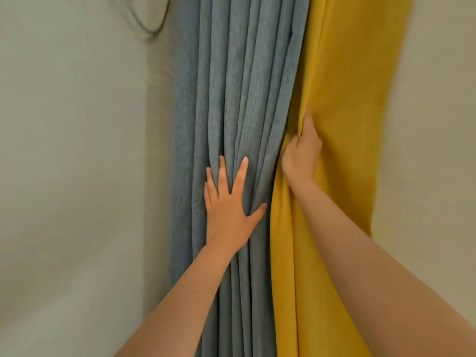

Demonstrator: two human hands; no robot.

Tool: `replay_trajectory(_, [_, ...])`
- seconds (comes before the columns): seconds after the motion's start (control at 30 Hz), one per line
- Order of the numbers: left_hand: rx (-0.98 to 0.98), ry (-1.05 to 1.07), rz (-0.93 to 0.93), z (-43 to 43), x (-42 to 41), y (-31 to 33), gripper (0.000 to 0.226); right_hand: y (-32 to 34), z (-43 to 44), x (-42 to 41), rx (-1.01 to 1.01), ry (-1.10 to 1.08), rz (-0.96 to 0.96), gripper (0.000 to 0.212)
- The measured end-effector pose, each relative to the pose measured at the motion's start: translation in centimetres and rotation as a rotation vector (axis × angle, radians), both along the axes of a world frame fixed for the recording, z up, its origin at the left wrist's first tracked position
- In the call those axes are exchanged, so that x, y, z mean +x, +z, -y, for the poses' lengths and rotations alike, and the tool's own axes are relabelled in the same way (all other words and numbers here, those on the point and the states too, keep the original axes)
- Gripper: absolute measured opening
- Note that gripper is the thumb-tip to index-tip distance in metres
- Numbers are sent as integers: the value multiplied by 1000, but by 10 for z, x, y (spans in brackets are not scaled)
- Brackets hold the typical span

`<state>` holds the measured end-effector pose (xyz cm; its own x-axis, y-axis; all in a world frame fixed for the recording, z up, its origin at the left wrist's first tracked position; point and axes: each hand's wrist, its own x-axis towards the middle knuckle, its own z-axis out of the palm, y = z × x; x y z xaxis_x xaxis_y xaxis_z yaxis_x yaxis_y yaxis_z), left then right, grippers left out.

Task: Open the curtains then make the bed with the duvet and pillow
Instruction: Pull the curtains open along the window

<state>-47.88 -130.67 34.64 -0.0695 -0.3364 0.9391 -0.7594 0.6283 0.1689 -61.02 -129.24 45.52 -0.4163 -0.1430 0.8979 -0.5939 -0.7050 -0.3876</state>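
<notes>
Grey-blue curtain point(231, 99) bunched left, left hand point(231, 210) splayed flat on it. Right hand point(302, 153) clamped on yellow curtain point(347, 99) edge. Curtain step; next, haul yellow aside.

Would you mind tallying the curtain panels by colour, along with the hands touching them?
Grey-blue curtain: 1, with the left hand pressed flat on its folds
Yellow curtain: 1, its edge gripped by the right hand
Hands: 2
Total: 4
</notes>
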Motion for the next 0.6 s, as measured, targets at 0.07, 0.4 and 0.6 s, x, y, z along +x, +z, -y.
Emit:
replay_trajectory(0.07, [-37, 52, 22, 9, 19, 6, 94, 12, 18, 27, 16, 80, -68, 58])
replay_trajectory(0.4, [-27, 304, 24, 68, 130, 2, 88, 52, 117, 154, 195, -224, -528, 33])
replay_trajectory(0.6, [-68, 283, 34, 74, 129, -2, 82, 28, 129, 139, 225, -52, -543, 32])
